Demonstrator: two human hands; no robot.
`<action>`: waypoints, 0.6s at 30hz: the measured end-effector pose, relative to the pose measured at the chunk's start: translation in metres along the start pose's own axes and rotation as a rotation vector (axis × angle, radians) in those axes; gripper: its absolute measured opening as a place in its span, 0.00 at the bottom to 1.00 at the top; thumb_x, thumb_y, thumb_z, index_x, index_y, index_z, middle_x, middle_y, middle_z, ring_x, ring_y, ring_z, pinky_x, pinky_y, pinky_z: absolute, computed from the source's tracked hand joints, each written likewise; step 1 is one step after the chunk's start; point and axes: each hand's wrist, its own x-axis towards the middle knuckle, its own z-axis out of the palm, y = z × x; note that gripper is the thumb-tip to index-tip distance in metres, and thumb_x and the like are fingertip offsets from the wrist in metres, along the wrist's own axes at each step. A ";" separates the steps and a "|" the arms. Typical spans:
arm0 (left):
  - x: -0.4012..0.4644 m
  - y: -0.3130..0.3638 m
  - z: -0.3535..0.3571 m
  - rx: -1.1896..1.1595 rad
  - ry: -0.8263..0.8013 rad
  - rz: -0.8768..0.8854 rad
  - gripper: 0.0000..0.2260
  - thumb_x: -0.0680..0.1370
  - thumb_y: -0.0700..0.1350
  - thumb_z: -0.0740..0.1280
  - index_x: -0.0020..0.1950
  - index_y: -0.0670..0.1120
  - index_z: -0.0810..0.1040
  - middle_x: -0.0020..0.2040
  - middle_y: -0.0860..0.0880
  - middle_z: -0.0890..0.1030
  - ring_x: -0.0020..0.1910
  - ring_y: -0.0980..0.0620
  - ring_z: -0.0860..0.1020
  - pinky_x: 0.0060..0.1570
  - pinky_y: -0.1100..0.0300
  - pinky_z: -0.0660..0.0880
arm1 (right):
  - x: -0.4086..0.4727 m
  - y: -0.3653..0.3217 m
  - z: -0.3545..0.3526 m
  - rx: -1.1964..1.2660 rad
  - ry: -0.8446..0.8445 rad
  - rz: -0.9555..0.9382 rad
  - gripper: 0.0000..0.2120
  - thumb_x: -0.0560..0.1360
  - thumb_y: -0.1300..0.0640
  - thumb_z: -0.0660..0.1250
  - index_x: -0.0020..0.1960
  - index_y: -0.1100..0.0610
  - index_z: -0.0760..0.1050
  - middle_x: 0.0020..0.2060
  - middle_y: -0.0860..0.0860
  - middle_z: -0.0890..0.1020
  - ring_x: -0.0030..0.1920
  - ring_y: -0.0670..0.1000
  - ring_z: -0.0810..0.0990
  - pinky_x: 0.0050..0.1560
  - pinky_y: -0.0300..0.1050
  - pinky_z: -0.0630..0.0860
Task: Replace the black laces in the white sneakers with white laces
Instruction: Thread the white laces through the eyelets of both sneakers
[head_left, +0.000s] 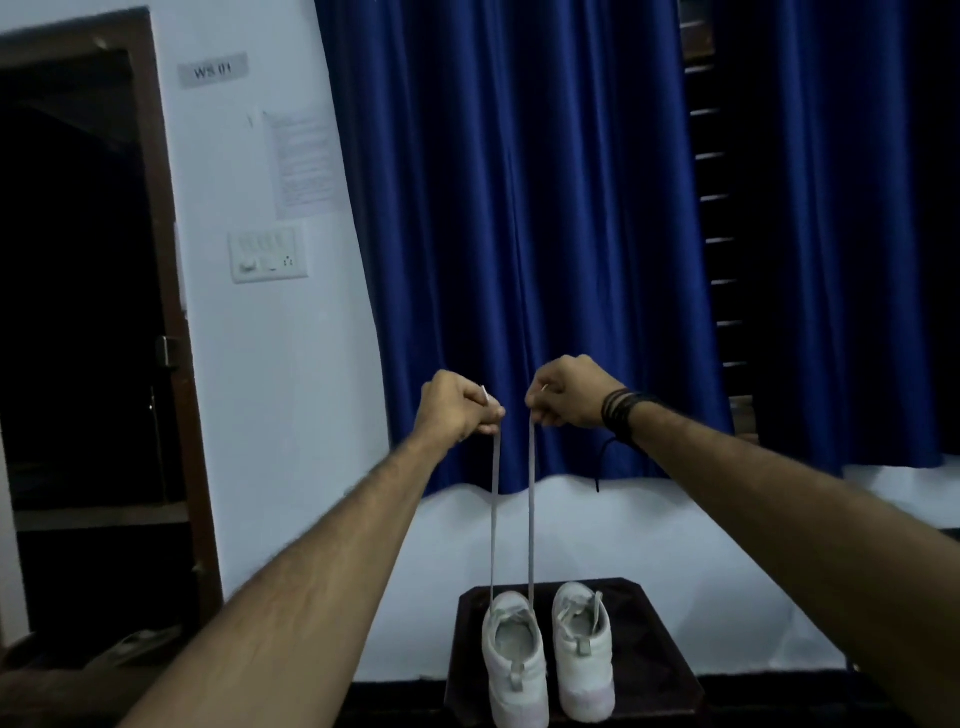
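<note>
Two ends of a white lace (531, 512) are rising taut from the left sneaker (514, 660), one pinched in each curled fist, left hand (457, 408) and right hand (569, 392). Upper eyelets are probably waiting; the right sneaker (584, 652) seems laced already. Both are sitting on a dark stool (660, 654), a black lace (605, 462) dangling beyond, blocking nothing

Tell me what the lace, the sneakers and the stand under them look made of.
White lace: flat woven fabric, matte, likely cotton or polyester. Left sneaker and right sneaker: soft white textile or knit uppers, dull finish. Stand: dark, faintly glossy, probably varnished wood.
</note>
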 end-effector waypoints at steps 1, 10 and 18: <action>0.000 0.001 0.003 -0.009 -0.001 0.004 0.03 0.72 0.34 0.76 0.40 0.36 0.84 0.40 0.42 0.85 0.33 0.53 0.84 0.37 0.63 0.81 | 0.000 0.000 -0.001 -0.041 0.032 -0.022 0.05 0.77 0.61 0.68 0.43 0.59 0.81 0.35 0.53 0.85 0.36 0.48 0.85 0.39 0.38 0.81; 0.002 0.006 0.016 0.045 0.001 0.054 0.04 0.73 0.47 0.77 0.42 0.47 0.86 0.36 0.48 0.85 0.37 0.52 0.84 0.39 0.60 0.82 | 0.004 0.002 -0.003 -0.105 0.219 -0.112 0.02 0.70 0.56 0.77 0.39 0.52 0.85 0.36 0.45 0.83 0.41 0.41 0.81 0.42 0.36 0.78; 0.003 0.002 0.016 0.007 0.031 0.076 0.04 0.76 0.45 0.73 0.47 0.45 0.86 0.39 0.47 0.85 0.38 0.53 0.84 0.37 0.65 0.79 | 0.003 -0.008 -0.006 0.006 0.184 -0.151 0.20 0.67 0.62 0.79 0.54 0.53 0.74 0.32 0.49 0.84 0.34 0.42 0.83 0.38 0.36 0.80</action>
